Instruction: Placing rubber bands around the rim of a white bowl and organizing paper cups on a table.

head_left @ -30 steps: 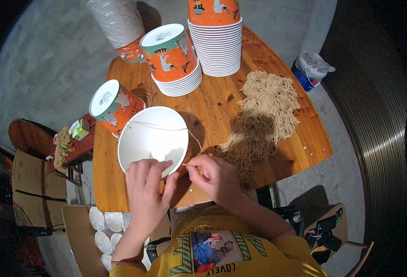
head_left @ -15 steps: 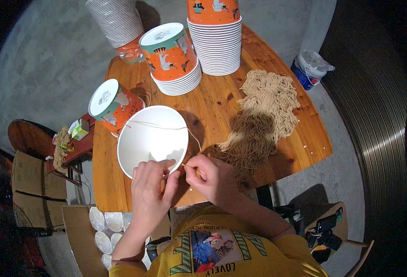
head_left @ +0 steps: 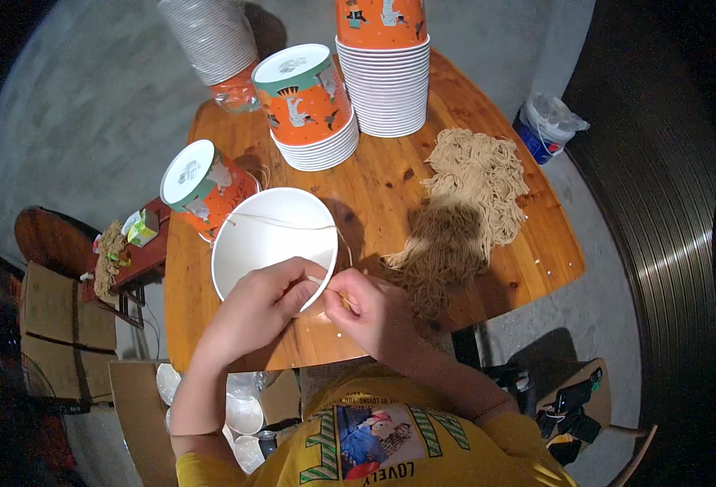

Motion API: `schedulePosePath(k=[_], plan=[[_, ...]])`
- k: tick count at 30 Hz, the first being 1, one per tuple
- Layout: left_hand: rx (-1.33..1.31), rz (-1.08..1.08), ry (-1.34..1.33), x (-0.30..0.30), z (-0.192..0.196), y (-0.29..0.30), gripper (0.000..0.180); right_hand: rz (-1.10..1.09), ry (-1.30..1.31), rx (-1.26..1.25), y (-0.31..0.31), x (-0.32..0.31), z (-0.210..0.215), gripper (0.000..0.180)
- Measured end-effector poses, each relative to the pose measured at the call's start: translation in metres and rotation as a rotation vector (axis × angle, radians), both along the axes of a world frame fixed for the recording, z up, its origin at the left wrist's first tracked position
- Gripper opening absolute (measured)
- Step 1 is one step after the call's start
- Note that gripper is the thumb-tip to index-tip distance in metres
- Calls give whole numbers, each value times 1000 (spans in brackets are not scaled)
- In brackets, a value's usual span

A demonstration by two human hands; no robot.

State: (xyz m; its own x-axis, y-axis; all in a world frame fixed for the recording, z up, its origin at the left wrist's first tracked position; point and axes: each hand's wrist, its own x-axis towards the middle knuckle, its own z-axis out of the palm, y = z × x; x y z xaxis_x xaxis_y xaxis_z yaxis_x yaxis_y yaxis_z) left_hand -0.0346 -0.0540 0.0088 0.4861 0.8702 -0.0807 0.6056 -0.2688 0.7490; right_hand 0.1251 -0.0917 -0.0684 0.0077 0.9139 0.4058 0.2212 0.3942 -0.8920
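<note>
A paper bucket [head_left: 252, 235] lies tipped on the table with its white inside facing me. A thin beige cord [head_left: 297, 226] runs across its mouth from a far-left hole and droops past the right rim. My left hand [head_left: 265, 304] reaches over the near rim, thumb and fingers closed inside the bucket, seemingly on the cord near the right wall. Just outside that wall, my right hand [head_left: 366, 312] pinches the cord close to the rim; its exact tip is hidden by the fingers. Right of it lies a heap of beige cords [head_left: 476, 191], partly in shadow.
Nested orange printed buckets stand upside down in a short stack [head_left: 305, 105] and a tall stack [head_left: 386, 85]. Another bucket [head_left: 204, 187] sits at left, and a plastic-wrapped stack [head_left: 212, 49] behind. A carton [head_left: 143, 414] of wrapped pieces is below the wooden table [head_left: 382, 195].
My left hand has turned and slid right and up along the rim, its fingers now closed beside my right hand. The right hand stays at the same spot. The view has shifted slightly.
</note>
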Motion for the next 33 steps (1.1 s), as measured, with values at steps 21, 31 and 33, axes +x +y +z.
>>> schedulePosePath(k=[21,31,33], plan=[[30,30,-273,7,4,11,13,182,143,-294,22,13,28,7],[-535,37,-416,5,-3,20,19,232,427,-523,27,12,35,12],[-558,48,-386,5,-4,22,16,280,411,-568,29,14,32,13]])
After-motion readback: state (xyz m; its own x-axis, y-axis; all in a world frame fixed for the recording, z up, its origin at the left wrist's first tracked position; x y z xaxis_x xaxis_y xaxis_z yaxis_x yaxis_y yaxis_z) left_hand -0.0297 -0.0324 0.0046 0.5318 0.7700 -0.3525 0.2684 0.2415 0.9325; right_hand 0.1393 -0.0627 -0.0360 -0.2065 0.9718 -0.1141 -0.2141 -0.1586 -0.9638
